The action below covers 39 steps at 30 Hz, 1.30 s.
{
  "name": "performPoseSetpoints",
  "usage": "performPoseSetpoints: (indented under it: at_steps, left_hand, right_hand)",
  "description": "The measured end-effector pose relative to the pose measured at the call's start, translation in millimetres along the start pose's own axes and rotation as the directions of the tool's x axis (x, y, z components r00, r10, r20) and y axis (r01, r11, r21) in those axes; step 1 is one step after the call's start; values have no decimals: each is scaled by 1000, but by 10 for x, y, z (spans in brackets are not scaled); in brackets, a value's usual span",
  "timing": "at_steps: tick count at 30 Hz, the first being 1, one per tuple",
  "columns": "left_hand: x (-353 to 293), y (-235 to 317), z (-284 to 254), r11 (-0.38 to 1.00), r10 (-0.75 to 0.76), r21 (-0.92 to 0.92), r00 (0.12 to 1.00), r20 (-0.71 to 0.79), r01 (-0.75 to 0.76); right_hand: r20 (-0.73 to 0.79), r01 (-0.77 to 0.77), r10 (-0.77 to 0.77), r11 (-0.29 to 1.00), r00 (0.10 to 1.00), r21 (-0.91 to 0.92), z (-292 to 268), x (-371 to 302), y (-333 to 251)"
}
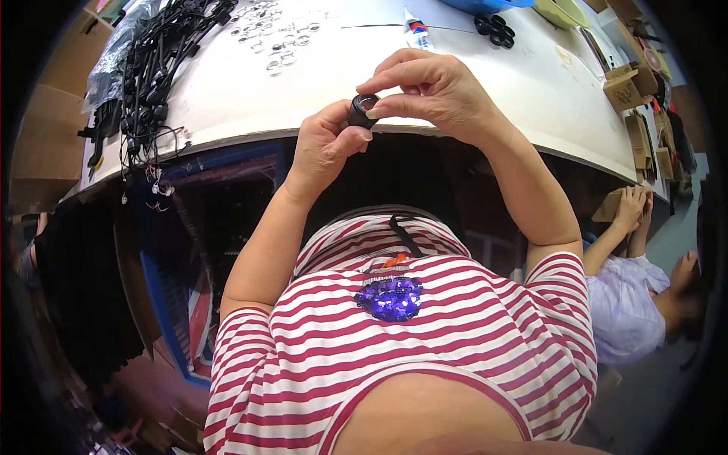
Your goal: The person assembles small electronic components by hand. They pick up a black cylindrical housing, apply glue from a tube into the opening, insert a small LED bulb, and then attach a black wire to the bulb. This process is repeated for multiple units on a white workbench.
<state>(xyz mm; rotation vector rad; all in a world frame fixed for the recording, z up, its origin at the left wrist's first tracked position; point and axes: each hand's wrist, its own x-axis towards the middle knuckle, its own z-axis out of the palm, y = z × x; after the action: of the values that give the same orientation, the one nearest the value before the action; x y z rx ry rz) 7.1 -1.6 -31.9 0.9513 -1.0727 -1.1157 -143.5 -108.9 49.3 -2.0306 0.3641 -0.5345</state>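
Observation:
Just over the table's near edge, my left hand (326, 142) grips a small black cylindrical housing (359, 117) between thumb and fingers. A round glassy face with a dark rim shows at its top. From the right, my right hand (440, 91) reaches over with thumb and index finger curved around that upper rim. Its thumb tip touches the face, and whether a separate small part sits in this pinch is too small to tell. Beyond the hands, several small clear round pieces (285, 57) lie scattered on the white table (227, 102). A white glue tube (416, 34) rests beyond my right hand.
Tangled black cables (148, 87) hang over the table's left edge. Several black rings (497, 32) sit near a blue basin (489, 3) and a yellow-green bowl (563, 10). Open cardboard boxes (626, 89) line the right side, where another person (626, 303) works.

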Motion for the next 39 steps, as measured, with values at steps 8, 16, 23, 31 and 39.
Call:
performPoseSetpoints:
  at_steps: [8, 16, 23, 31, 39]
  left_hand:
    - [114, -9, 179, 1000, -18, 26, 999, 51, 17]
    - [115, -24, 117, 997, -42, -66, 999, 18, 43]
    - [54, 14, 67, 999, -12, 34, 999, -40, 14]
    - [19, 3, -9, 1000, -10, 6, 999, -37, 10]
    - [-21, -23, -77, 999, -8, -36, 1000, -15, 7]
  right_hand:
    - [-63, -30, 28, 999, 998, -26, -320, -204, 91]
    - [-594, -525, 91, 588, 799, -615, -1436, -175, 1226]
    - [-601, -543, 10, 440, 799, -715, -1438, 68, 1444]
    - [-622, -554, 126, 611, 773, -565, -1567, 77, 1431]
    - [-345, -552, 451, 778, 823, -299, -1327, -136, 1234]
